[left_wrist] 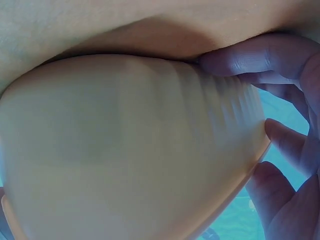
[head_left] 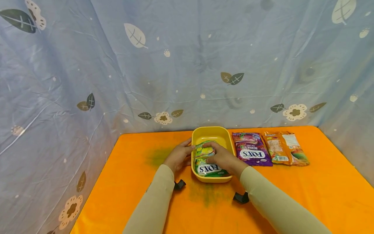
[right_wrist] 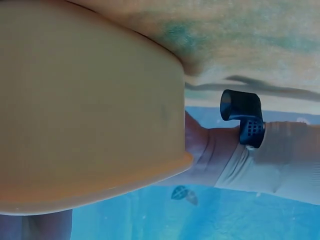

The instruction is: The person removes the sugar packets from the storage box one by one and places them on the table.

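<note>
A yellow plastic container [head_left: 226, 138] stands on the table, its outer wall [left_wrist: 125, 150] filling much of the left wrist view. My left hand [head_left: 179, 156] holds its left side, thumb by the rim and fingers [left_wrist: 280, 140] against the outer wall. Inside the container lies a green FOX'S candy packet [head_left: 208, 169], toward the near end. My right hand [head_left: 226, 158] reaches over the right rim and grips this packet with bent fingers and thumb. In the right wrist view the container wall [right_wrist: 90, 110] hides most of the packet and hand.
Just right of the container lies a purple FOX'S Berries packet [head_left: 252, 149]. Beside it is an orange candy packet [head_left: 284, 148]. The orange tabletop [head_left: 140, 169] meets a patterned curtain [head_left: 187, 81] at the back. Black wrist mounts [head_left: 241, 197] sit under both forearms.
</note>
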The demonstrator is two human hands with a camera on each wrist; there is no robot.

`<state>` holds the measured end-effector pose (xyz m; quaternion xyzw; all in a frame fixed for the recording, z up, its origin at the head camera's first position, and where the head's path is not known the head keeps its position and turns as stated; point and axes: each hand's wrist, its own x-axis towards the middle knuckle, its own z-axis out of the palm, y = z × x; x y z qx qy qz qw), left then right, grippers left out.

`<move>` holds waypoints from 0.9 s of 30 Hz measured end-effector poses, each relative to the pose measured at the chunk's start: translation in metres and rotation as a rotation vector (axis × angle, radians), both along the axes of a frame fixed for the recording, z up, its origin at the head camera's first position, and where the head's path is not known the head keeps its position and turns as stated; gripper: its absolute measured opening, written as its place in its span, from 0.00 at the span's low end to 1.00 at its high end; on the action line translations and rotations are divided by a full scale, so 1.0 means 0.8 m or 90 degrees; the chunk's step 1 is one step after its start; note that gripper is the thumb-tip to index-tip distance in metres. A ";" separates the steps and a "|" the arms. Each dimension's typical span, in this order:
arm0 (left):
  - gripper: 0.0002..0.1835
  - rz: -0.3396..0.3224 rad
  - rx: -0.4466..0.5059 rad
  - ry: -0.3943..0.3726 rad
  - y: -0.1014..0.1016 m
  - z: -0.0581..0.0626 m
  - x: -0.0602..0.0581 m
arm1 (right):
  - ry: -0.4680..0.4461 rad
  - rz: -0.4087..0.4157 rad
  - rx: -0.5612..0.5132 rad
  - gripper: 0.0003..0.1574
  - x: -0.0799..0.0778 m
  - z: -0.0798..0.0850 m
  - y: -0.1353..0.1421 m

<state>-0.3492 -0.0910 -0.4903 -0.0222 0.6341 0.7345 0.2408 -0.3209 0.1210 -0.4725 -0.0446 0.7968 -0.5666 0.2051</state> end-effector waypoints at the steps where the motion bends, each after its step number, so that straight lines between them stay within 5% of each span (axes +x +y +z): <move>1: 0.31 -0.002 0.000 0.001 0.000 0.000 0.000 | 0.004 0.000 -0.001 0.34 0.000 -0.001 0.000; 27: 0.29 0.003 0.013 0.000 0.000 0.000 0.002 | 0.052 -0.046 -0.064 0.36 0.005 0.000 -0.001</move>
